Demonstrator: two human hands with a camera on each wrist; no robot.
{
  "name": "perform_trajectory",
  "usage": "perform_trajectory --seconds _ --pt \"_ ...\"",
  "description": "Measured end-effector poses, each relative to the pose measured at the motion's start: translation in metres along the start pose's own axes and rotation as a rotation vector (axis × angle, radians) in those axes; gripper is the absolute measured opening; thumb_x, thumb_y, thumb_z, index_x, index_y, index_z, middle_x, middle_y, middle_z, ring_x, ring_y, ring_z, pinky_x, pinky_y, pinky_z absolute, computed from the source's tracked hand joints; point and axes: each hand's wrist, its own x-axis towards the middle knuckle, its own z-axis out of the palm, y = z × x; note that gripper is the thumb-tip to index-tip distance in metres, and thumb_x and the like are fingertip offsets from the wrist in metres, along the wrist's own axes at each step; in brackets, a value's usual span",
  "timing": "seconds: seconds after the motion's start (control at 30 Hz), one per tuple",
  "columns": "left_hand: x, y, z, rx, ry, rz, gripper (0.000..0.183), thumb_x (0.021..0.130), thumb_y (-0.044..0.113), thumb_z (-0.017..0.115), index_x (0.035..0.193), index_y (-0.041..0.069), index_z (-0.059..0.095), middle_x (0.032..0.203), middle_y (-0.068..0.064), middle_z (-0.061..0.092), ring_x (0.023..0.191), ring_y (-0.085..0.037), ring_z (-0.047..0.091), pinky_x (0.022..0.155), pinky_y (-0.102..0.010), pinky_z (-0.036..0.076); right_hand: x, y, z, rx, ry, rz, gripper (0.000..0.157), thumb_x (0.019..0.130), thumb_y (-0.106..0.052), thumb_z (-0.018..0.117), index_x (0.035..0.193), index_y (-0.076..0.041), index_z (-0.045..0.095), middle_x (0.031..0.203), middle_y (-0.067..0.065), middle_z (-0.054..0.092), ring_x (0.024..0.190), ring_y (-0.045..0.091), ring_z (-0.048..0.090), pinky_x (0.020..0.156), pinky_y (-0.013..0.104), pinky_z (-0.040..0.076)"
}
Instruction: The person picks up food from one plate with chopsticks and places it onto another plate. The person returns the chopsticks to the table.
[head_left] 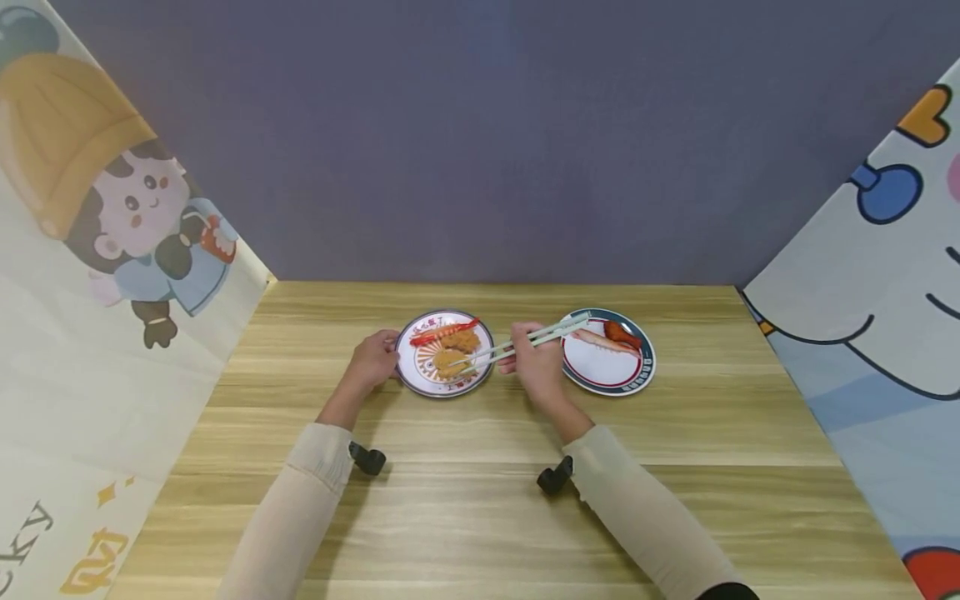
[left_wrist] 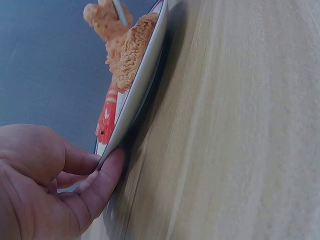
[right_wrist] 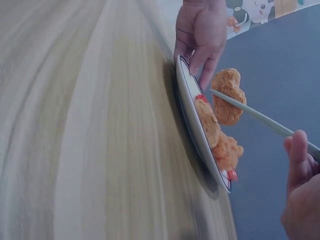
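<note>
My left hand (head_left: pixel 372 360) pinches the left rim of a white plate (head_left: pixel 411 375), thumb on top and fingers beneath, as the left wrist view shows. Pale green chopsticks (head_left: pixel 543 333) are held in my right hand (head_left: pixel 536 365), their tips pointing left over that plate. Gripped at the tips is a golden fried chicken piece (right_wrist: pixel 229 97), raised off the plate in the right wrist view. Below it lie more breaded pieces (right_wrist: pixel 227 152). A red shrimp (left_wrist: pixel 107 120) lies along the plate's far side.
Right of my right hand stands a second plate (head_left: pixel 600 379) with a dark patterned rim. It bears a reddish-brown drumstick (head_left: pixel 621 335) and a long pale pink-and-white piece (head_left: pixel 603 342). A grey wall (head_left: pixel 480 167) closes the wooden table's (head_left: pixel 465 500) back; printed panels flank it.
</note>
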Motion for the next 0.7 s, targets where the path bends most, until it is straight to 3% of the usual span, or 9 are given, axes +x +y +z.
perform_trajectory --seconds 0.23,0.37,0.57,0.7 --pt "0.000 -0.002 0.000 -0.004 -0.001 0.008 0.048 0.102 0.003 0.048 0.150 0.004 0.046 0.126 -0.022 0.061 0.093 -0.024 0.069 0.071 -0.025 0.062 -0.004 0.005 0.011 -0.004 -0.022 0.005 0.025 0.102 -0.027 0.059 0.098 -0.002 0.066 0.082 0.032 0.071 0.049 0.017 0.068 0.060 0.061 0.058" --pt "0.000 -0.002 0.001 -0.003 0.001 0.014 0.048 0.102 0.003 0.048 0.150 0.004 0.046 0.126 -0.022 0.061 0.093 -0.025 0.069 0.071 -0.025 0.062 -0.006 0.008 0.012 0.026 -0.022 0.008 0.025 0.103 -0.024 0.059 0.099 0.000 0.066 0.089 0.039 0.068 0.049 0.018 0.069 0.056 0.055 0.059" --pt "0.000 -0.001 0.001 -0.004 0.002 0.014 0.049 0.101 0.003 0.048 0.151 0.003 0.045 0.126 -0.023 0.061 0.090 -0.024 0.069 0.070 -0.025 0.062 -0.006 0.007 0.006 0.048 -0.022 0.014 0.025 0.102 -0.023 0.060 0.100 0.001 0.067 0.095 0.041 0.066 0.057 0.034 0.073 0.049 0.044 0.060" --pt "-0.001 0.000 0.000 0.002 0.004 0.006 0.049 0.101 0.002 0.049 0.150 0.003 0.045 0.125 -0.023 0.061 0.088 -0.023 0.069 0.069 -0.025 0.062 -0.004 0.003 0.000 0.034 -0.013 0.011 0.025 0.102 -0.023 0.060 0.097 0.001 0.066 0.097 0.040 0.066 0.056 0.027 0.073 0.049 0.042 0.061"
